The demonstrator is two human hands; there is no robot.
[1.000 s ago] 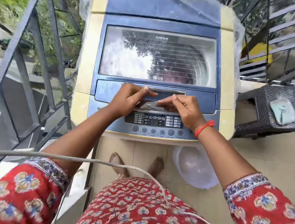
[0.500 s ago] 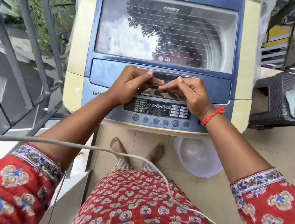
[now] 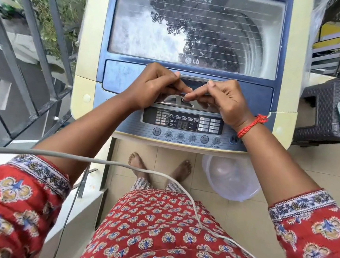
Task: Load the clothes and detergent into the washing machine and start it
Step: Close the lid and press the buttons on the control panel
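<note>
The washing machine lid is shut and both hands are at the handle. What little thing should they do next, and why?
Probably lift the lid up. It lies flat and closed, and the left hand and right hand both have their fingers curled at the handle above the control panel. No clothes show through the reflective glass, so loading likely needs it open.

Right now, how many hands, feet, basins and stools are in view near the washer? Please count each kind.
Hands: 2 (left hand, right hand, both gripping the handle)
Feet: 2 (left foot, right foot)
Basin: 1
Stool: 1
Total: 6
</note>
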